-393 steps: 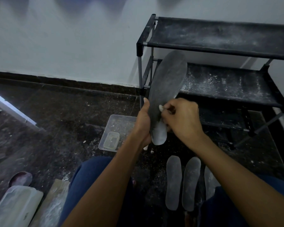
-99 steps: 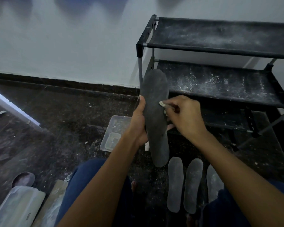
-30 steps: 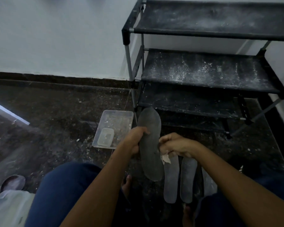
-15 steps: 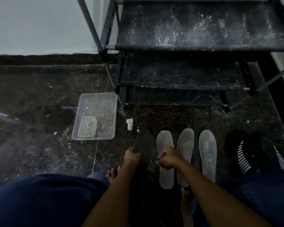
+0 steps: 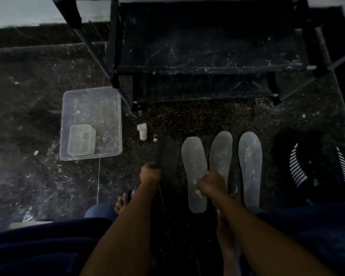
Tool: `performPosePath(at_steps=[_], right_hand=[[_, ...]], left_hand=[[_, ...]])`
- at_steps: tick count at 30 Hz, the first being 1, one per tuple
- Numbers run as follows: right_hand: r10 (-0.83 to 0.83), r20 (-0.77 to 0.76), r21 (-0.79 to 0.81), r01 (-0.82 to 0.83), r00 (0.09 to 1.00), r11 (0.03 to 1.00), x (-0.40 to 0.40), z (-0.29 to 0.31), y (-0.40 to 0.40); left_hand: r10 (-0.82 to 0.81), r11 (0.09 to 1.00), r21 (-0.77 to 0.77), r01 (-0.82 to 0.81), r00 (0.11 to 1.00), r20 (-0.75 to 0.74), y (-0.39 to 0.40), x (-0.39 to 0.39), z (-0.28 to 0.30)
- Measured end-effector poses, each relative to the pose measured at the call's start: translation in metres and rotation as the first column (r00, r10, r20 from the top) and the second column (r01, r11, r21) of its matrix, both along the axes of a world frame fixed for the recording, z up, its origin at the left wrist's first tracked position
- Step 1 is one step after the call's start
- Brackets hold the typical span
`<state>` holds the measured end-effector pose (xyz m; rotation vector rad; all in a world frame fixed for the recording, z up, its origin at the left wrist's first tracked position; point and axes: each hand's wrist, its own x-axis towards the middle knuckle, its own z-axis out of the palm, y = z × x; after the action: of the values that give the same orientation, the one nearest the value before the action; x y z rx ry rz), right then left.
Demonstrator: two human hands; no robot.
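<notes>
A dark insole (image 5: pixel 166 156) lies low over the speckled floor, left of a row of three pale whitened insoles (image 5: pixel 194 170). My left hand (image 5: pixel 150 174) grips the dark insole at its left edge. My right hand (image 5: pixel 211 185) hovers over the nearest pale insoles with its fingers curled round a small white piece (image 5: pixel 197 191), likely chalk or a rag scrap. Whether the dark insole touches the floor cannot be told.
A clear plastic tray (image 5: pixel 92 108) holding a small tub (image 5: pixel 81 140) sits on the floor at left. A small white piece (image 5: pixel 142 131) lies by the black shoe rack (image 5: pixel 207 62). A black striped shoe (image 5: pixel 317 162) is at right. My bare feet and blue-clad knees are below.
The dark insole was held up and rubbed with the white piece; both hands have since lowered it beside the pale insoles, and my view has tilted down toward the floor.
</notes>
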<state>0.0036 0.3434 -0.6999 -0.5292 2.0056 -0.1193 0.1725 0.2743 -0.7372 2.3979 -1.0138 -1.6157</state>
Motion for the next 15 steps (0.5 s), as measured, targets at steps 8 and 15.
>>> performPosePath(at_steps=[8, 15], right_hand=[[-0.082, -0.030, -0.001, 0.082, 0.996, 0.997, -0.002, -0.009, -0.003], [-0.197, -0.026, 0.034, 0.197, 0.980, 0.980, 0.003, -0.019, -0.001]], left_hand=[[-0.140, 0.947, -0.213, 0.239, 0.907, 0.398, 0.019, -0.024, 0.015], [-0.369, 0.914, -0.147, 0.379, 0.925, 0.090, 0.044, -0.074, 0.005]])
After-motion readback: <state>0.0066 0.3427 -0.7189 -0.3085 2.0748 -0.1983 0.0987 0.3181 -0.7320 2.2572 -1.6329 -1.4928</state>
